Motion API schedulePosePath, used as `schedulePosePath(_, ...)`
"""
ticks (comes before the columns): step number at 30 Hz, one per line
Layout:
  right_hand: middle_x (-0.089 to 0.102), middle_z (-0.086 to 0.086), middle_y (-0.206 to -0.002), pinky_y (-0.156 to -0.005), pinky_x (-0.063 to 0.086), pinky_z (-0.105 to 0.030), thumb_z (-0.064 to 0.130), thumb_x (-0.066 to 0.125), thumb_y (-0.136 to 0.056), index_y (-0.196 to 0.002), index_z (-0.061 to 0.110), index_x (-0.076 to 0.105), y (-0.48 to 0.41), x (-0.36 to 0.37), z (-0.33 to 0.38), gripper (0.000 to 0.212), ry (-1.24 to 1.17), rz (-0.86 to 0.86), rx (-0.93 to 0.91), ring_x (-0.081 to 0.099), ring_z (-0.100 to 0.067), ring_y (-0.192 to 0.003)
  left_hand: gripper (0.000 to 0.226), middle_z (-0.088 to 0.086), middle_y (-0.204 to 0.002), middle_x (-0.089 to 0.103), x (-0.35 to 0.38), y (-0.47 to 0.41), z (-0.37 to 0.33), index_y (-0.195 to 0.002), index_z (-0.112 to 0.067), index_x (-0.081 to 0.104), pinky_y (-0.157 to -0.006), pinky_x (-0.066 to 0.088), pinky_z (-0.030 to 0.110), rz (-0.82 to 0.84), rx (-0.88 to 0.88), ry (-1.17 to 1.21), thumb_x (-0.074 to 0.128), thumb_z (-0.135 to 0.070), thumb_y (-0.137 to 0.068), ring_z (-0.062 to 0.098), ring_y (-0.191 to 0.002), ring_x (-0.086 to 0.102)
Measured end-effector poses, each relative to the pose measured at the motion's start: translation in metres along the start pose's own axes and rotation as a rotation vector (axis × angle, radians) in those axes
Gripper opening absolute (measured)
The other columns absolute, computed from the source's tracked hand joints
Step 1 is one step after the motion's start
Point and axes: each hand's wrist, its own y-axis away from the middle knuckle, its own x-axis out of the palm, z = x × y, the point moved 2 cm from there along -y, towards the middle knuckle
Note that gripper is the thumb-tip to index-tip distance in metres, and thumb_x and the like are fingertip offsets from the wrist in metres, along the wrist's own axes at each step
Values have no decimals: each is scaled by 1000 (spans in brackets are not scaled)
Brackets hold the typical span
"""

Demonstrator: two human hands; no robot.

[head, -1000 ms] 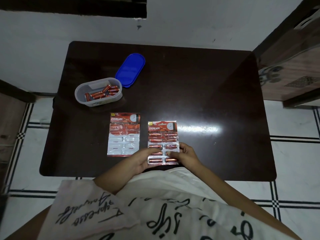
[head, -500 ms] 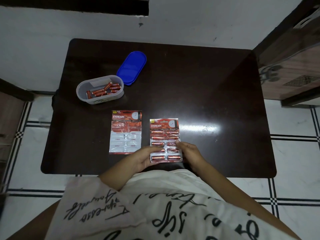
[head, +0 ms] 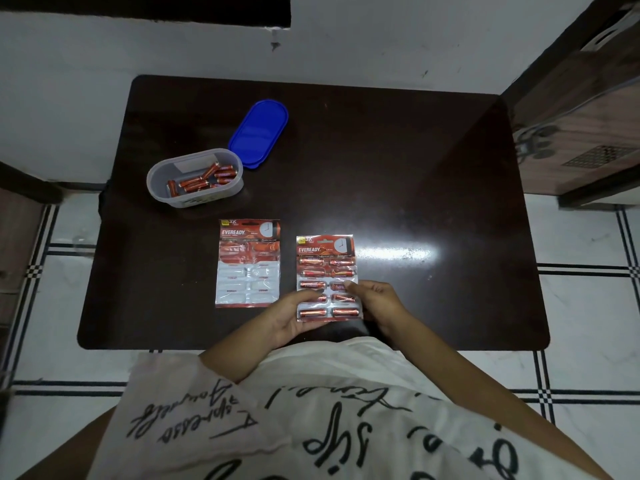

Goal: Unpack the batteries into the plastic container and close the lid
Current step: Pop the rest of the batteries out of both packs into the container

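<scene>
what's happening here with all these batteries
A person is holding a full Eveready battery blister pack at the table's near edge, left hand under its lower left, right hand pinching its right side. An emptied pack lies beside it. The clear plastic container already holds loose batteries; its blue lid is off.

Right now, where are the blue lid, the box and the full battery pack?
lid (head: 258, 133): head view, middle of its top.
box (head: 162, 194): head view, near wall.
full pack (head: 325, 250): head view, printed header.
</scene>
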Motion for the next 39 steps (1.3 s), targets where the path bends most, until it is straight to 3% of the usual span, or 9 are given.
schedulePosePath(6,74,-25,-99,-75,62,-42,12,73,-86,-105,-8,71,3,2,-2,27,-47,12,-25,72,-38,-87,27,19,-109,71,-3,-1,-2,-116,-5,60,-84,58,40,-15,-39,-12,60,-14,-91,31,-97,70)
schedulePosePath(11,74,-24,-90,-73,61,-42,9,79,-80,-90,-3,73,1,7,-16,16,-91,-188,-125,71,-33,-77,28,15,-101,74,-3,-3,-1,-117,-4,61,-84,58,38,-42,-24,-31,61,-15,-91,27,-90,72)
schedulePosePath(14,74,-21,-85,-77,60,-46,10,77,-83,-86,1,70,-3,11,-23,11,-110,-251,-174,70,-32,-77,34,12,-104,74,1,-3,1,-122,-6,61,-75,59,32,-55,9,-67,62,-21,-92,24,-91,72)
schedulePosePath(26,75,-15,-91,-76,60,-38,15,62,-96,-92,8,65,-1,14,-19,9,-54,-204,-260,71,-26,-82,37,6,-102,76,12,2,-10,-113,-15,67,-80,56,33,-78,108,-169,55,-44,-95,22,-93,73)
schedulePosePath(29,75,-18,-93,-78,60,-39,16,63,-96,-93,6,66,-2,13,-19,10,-49,-183,-265,72,-29,-84,38,10,-94,76,8,5,-12,-110,-7,66,-73,55,35,-64,109,-31,41,-34,-99,25,-86,72)
schedulePosePath(33,75,-18,-94,-82,59,-43,16,64,-95,-93,6,68,-4,11,-20,11,-60,-158,-255,72,-32,-87,51,19,-96,74,-4,4,-5,-113,3,62,-73,53,39,-9,42,170,25,-24,-91,32,-90,68)
schedulePosePath(39,74,-20,-98,-83,59,-42,17,62,-96,-97,4,69,0,10,-20,14,-83,-108,-255,72,-30,-87,26,9,-96,76,-3,-3,-2,-113,-5,68,-60,58,26,-44,78,-138,47,-15,-100,19,-81,74)
